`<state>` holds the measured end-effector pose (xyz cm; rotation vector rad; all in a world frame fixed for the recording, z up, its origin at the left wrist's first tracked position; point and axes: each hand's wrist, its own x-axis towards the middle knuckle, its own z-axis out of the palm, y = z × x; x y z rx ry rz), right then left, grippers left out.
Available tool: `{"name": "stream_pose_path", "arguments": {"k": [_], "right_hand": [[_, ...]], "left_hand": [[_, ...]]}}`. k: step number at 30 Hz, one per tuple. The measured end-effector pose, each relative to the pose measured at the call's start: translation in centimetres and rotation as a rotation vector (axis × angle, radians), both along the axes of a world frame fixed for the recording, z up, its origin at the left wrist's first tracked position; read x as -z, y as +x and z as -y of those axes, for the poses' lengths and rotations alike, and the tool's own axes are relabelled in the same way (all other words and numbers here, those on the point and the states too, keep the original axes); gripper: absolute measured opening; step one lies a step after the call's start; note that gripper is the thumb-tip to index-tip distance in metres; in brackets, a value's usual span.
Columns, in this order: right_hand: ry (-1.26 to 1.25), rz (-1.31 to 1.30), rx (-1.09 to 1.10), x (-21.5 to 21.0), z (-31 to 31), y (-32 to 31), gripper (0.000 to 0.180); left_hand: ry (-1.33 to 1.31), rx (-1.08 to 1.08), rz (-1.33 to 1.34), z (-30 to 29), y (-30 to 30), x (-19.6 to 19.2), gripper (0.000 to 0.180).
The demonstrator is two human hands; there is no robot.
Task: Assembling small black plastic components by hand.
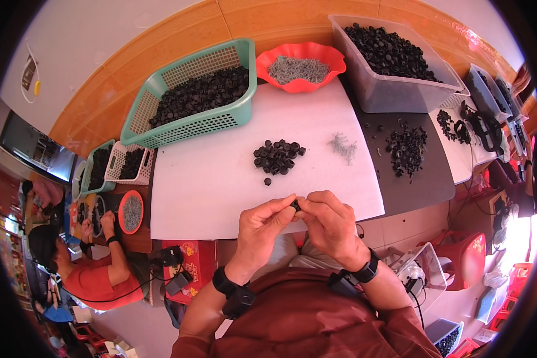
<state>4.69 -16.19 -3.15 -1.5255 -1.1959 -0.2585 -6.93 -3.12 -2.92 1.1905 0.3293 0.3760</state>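
Over the near edge of the white-topped table, my left hand and my right hand meet at the fingertips. Between them they pinch a small black plastic cap, mostly covered by the fingers. Just beyond lies a loose pile of small black caps, with a single cap apart on its near side. To the right of that pile is a small heap of thin grey metal pieces, perhaps screws or pins.
Along the back stand a green basket of black parts, a red scalloped bowl of grey metal pieces and a clear tub of black parts. More black pieces lie on a dark mat. At left, another person works.
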Motion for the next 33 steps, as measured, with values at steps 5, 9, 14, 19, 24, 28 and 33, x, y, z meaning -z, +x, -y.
{"name": "stream_pose_path", "arguments": {"k": [5, 9, 14, 19, 24, 28, 33], "right_hand": [[-0.045, 0.068, 0.024, -0.1, 0.1, 0.0, 0.031], [-0.046, 0.111, 0.04, 0.2, 0.0, -0.1, 0.032], [-0.107, -0.047, -0.037, -0.7, 0.3, 0.1, 0.033], [-0.136, -0.062, -0.103, -1.4, 0.8, 0.7, 0.033], [-0.228, 0.004, -0.109, -2.3, 1.2, 1.1, 0.028], [-0.228, 0.028, -0.154, -1.8, 1.5, 1.3, 0.029], [-0.3, 0.015, -0.158, -2.5, 1.7, 1.4, 0.028]], "left_hand": [[-0.016, -0.008, 0.03, 0.3, 0.0, 0.0, 0.027], [0.004, -0.02, 0.015, 0.4, 0.0, -0.1, 0.026], [-0.035, -0.016, 0.021, 0.2, -0.1, -0.3, 0.024], [-0.068, 0.017, 0.077, 0.2, 0.0, -0.6, 0.019], [-0.077, 0.039, 0.024, 0.1, 0.0, -1.0, 0.024], [-0.043, 0.079, -0.018, 0.2, -0.1, -1.1, 0.03], [-0.058, 0.07, -0.026, 0.3, 0.0, -1.4, 0.027]]}}
